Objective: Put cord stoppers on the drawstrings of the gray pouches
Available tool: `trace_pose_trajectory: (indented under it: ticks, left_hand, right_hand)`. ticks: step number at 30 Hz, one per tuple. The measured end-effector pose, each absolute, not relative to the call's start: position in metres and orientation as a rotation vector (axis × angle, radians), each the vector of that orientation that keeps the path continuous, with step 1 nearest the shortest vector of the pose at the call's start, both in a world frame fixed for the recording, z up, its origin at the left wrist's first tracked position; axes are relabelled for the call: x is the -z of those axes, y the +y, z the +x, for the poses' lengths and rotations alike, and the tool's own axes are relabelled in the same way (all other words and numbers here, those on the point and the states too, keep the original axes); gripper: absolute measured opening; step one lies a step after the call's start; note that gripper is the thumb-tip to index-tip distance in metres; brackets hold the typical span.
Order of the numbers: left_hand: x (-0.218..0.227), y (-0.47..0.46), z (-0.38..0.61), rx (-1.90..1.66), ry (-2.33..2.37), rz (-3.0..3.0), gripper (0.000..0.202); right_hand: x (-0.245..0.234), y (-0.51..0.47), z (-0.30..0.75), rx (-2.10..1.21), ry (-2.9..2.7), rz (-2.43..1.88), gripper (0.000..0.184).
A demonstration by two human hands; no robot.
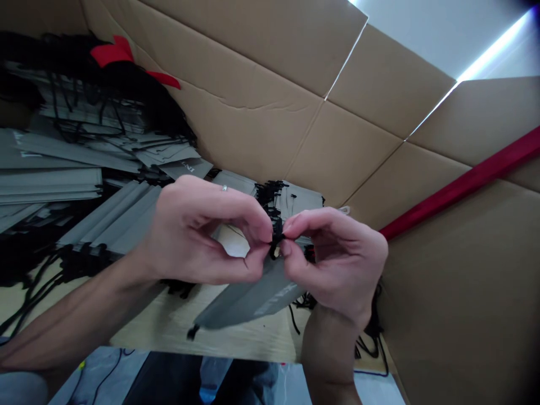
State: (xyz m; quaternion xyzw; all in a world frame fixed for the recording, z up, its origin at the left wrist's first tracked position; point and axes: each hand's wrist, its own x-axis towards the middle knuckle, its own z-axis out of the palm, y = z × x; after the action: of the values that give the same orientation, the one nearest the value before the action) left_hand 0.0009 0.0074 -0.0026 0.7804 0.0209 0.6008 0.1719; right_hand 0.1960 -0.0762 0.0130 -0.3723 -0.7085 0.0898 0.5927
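Observation:
My left hand (202, 230) and my right hand (337, 259) meet at the middle of the view, fingertips pinched together on a black cord (276, 239). The cord belongs to a flat grey paper bag (253, 298) that hangs down and to the left from my fingers, with pale lettering on its side. A ring shows on one finger of my left hand. The cord's knot or end is mostly hidden between my fingertips.
Stacks of flat grey bags (63, 169) with black cords lie at the left, a smaller pile (291, 197) behind my hands. Brown cardboard walls (270, 112) stand behind and at the right. A red bar (464, 180) runs along the right wall. Red scraps (113, 53) top the far pile.

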Motion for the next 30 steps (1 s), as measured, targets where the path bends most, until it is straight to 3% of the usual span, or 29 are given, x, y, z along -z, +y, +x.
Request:
trace_pose_trajectory:
  ticks: [10, 19, 24, 30]
  left_hand:
    - [0.001, -0.020, -0.009, -1.862, 0.354, 2.687, 0.015]
    - [-0.013, -0.018, 0.002, -1.710, 0.332, 2.423, 0.020]
    - [-0.007, -0.012, 0.003, -1.770, 0.301, 2.332, 0.008]
    - [0.004, -0.001, 0.005, -1.730, 0.121, 2.051, 0.022]
  right_hand:
    - [-0.009, -0.073, 0.198, 0.046, -1.640, -0.888, 0.027]
    - [-0.009, -0.060, 0.192, 0.224, -1.715, -0.619, 0.028]
    - [-0.010, -0.056, 0.191, 0.237, -1.700, -0.535, 0.029]
    - [-0.010, -0.055, 0.191, 0.209, -1.677, -0.507, 0.027]
